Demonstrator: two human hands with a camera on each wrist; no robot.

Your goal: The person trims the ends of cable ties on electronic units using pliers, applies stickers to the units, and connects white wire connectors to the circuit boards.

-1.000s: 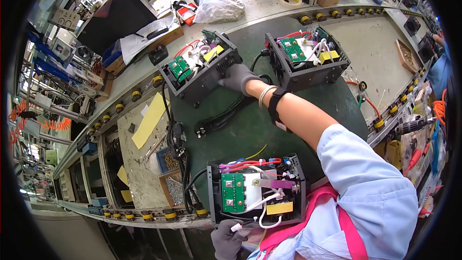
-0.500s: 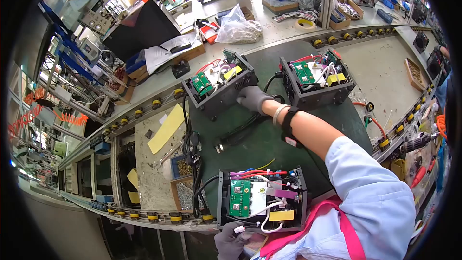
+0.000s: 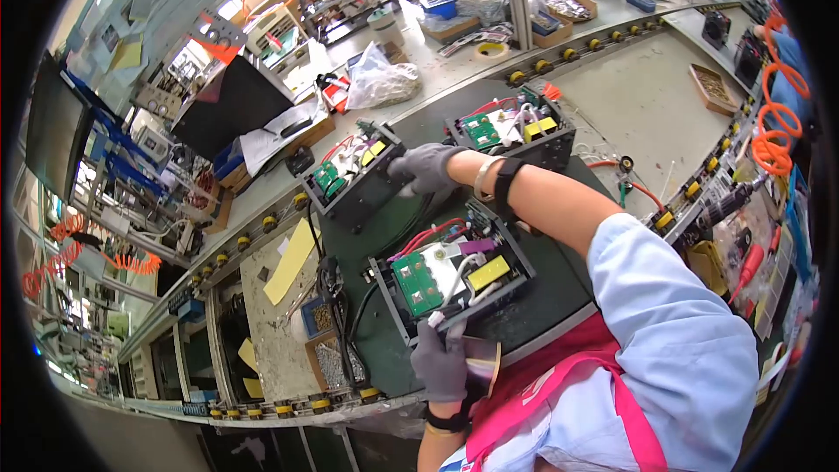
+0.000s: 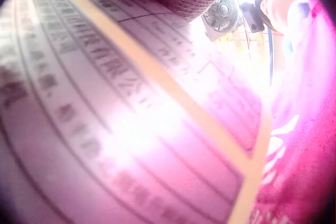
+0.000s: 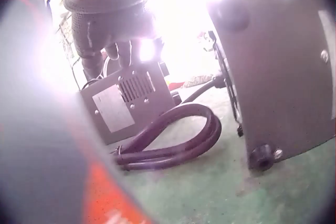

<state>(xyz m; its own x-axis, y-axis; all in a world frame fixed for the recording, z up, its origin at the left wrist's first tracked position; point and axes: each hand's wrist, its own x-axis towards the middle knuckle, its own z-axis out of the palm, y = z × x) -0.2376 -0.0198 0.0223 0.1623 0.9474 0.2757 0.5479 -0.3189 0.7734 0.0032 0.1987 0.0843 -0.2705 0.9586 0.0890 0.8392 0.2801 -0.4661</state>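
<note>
The right hand [image 3: 424,168], in a grey glove, is stretched out across the green worktop [image 3: 546,297] to the far unit [image 3: 350,182], an open black box with a green board and red and white wires inside. The hand lies on the box's right corner. The right wrist view shows its fingers [image 5: 107,50] hooked down over the top rim, above a vent grille and a grey label, so it grips the box there. The left hand [image 3: 441,358], also gloved, is at the near wall of the near unit [image 3: 454,269], which stands just in front of the person, its fingertips up against the rim beside a small white connector [image 3: 434,319]. Whether those fingers clamp on the wall or only press it cannot be told. A printed sheet [image 3: 482,358] with a yellow border sits right beside this hand and fills the left wrist view as a pink blur. There are three open black units in all: the third unit [image 3: 514,129] stands just to the right of the right forearm. One thick black cable [image 5: 173,140] lies looped on the worktop between the far unit and the third unit.
</note>
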